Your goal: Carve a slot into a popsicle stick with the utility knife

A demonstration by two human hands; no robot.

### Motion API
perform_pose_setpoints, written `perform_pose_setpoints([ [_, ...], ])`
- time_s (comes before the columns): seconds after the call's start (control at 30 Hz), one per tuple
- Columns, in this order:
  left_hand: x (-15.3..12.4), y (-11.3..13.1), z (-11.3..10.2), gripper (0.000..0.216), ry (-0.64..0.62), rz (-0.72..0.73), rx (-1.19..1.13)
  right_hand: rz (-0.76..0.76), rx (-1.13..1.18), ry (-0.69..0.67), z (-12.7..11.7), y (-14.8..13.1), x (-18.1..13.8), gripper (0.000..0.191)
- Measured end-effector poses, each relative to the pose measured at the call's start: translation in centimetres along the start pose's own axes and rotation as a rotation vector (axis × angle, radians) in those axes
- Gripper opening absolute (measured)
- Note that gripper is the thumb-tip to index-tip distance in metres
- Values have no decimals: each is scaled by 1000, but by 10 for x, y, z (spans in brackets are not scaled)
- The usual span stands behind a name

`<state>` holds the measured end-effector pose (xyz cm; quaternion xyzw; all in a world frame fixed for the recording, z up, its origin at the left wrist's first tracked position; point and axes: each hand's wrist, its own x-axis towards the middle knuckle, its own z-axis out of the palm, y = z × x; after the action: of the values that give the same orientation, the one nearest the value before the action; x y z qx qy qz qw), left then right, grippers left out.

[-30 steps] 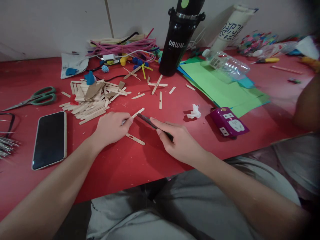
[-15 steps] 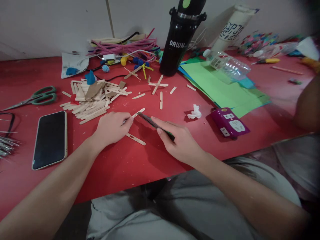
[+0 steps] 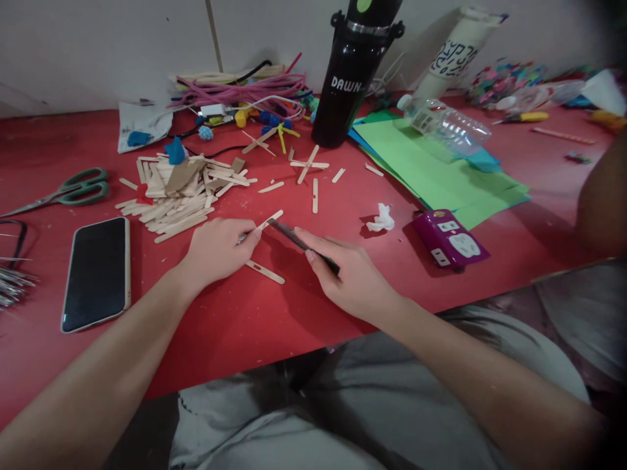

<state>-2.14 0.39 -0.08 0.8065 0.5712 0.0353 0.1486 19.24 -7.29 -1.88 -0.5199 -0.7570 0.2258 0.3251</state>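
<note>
My left hand (image 3: 223, 247) is closed on a wooden craft stick (image 3: 274, 217), whose far end pokes out past the fingertips. In my right hand (image 3: 345, 274) is a dark utility knife (image 3: 298, 241), held in a closed grip with the forefinger stretched along it. The knife's tip touches the stick close to my left fingers. Another craft stick (image 3: 268, 272), with a slot cut in it, lies on the red table just below my left hand. A notched stick (image 3: 315, 196) and two crossed sticks (image 3: 309, 164) rest farther back.
Left of my hands are a pile of craft sticks (image 3: 181, 196), green-handled scissors (image 3: 83, 187) and a phone (image 3: 96, 274). To the right are crumpled tissue (image 3: 381, 218), a purple power socket (image 3: 447, 239) and green paper (image 3: 441, 163). A black bottle (image 3: 345, 85) stands behind. Someone's arm (image 3: 605, 196) is at right.
Hardly anything differs. The knife and both hands keep nearly the same place on the stick, and the whole view has shifted very slightly.
</note>
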Motion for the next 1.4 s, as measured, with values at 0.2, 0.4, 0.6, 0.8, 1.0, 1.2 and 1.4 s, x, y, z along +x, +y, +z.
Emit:
perform_pose_setpoints([
  [0.2, 0, 1, 0, 38, 1, -1, -2, -1, 0, -39, -3, -4, 3, 48],
  [0.4, 0, 0, 0, 37, -1, -2, -3, 13, -2, -54, -5, -7, 4, 49],
  [0.6, -1, 0, 0, 36, -5, -12, 10, 11, 13, -63, -5, -6, 3, 49],
  [0.8, 0, -1, 1, 35, 5, 3, 8, -2, 22, -55, -4, -3, 2, 48],
  [1.0, 0, -1, 1, 39, 5, 11, 19, 12, 62, -11, -3, -3, 3, 44],
  [1.2, 0, -1, 0, 42, 7, 15, 44, -17, 58, 32, -1, -1, 1, 44],
  [1.4, 0, 0, 0, 41, 6, 10, 43, -16, 28, 19, -2, -1, 2, 44],
])
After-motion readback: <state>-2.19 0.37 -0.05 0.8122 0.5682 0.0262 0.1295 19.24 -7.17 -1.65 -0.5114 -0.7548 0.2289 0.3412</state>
